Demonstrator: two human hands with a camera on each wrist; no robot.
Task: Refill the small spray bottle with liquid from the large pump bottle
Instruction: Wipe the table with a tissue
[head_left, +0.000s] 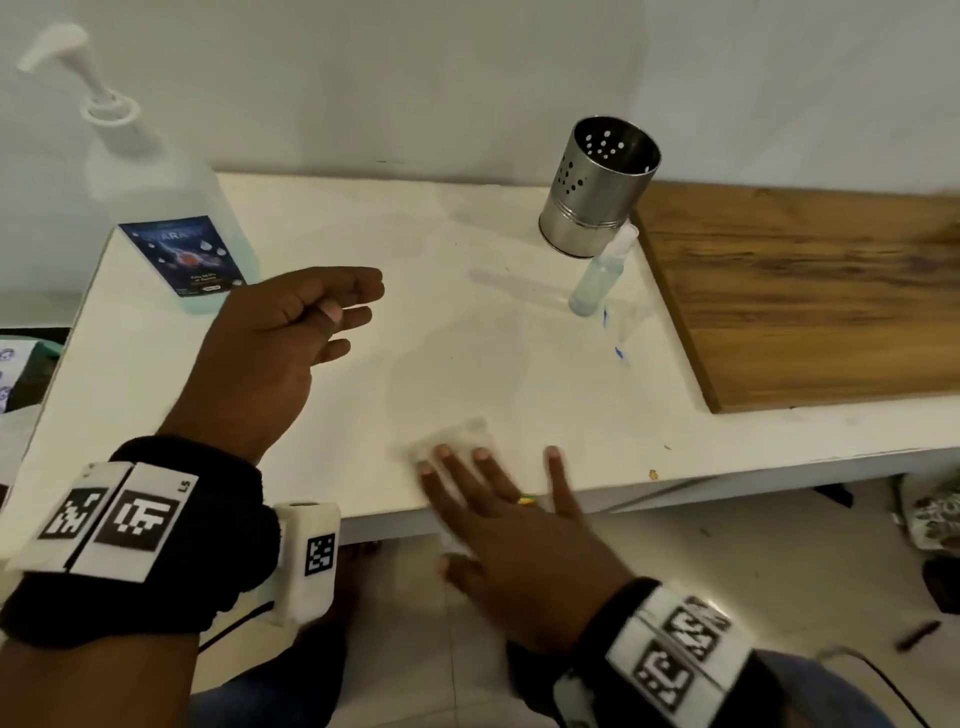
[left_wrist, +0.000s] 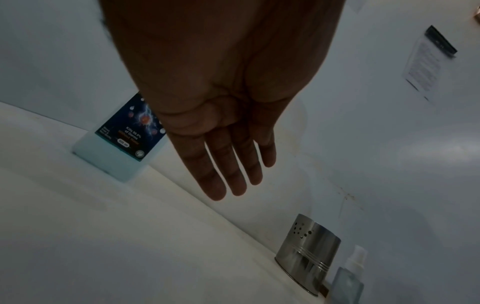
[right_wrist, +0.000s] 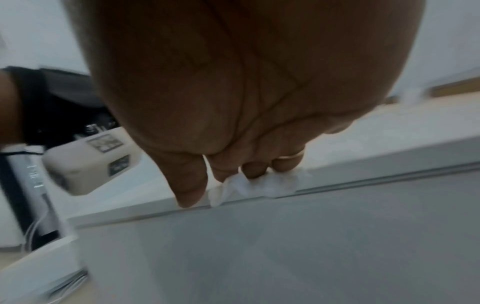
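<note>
The large pump bottle (head_left: 156, 208) with a blue label stands at the table's back left corner, its lower half also showing in the left wrist view (left_wrist: 116, 139). The small spray bottle (head_left: 602, 275) stands beside a steel holder at the back right; it appears again low in the left wrist view (left_wrist: 350, 277). My left hand (head_left: 332, 312) hovers over the table just right of the pump bottle, fingers relaxed, holding nothing. My right hand (head_left: 498, 467) lies flat with straight fingers pressing a white tissue (head_left: 457, 436) against the table's front edge; the tissue (right_wrist: 254, 185) shows crumpled under the fingers.
A perforated steel holder (head_left: 597, 192) stands at the back, right of centre. A wooden board (head_left: 810, 291) covers the right end of the white table (head_left: 467, 322). Blue marks (head_left: 615, 343) lie in front of the spray bottle. Floor and clutter show below the front edge.
</note>
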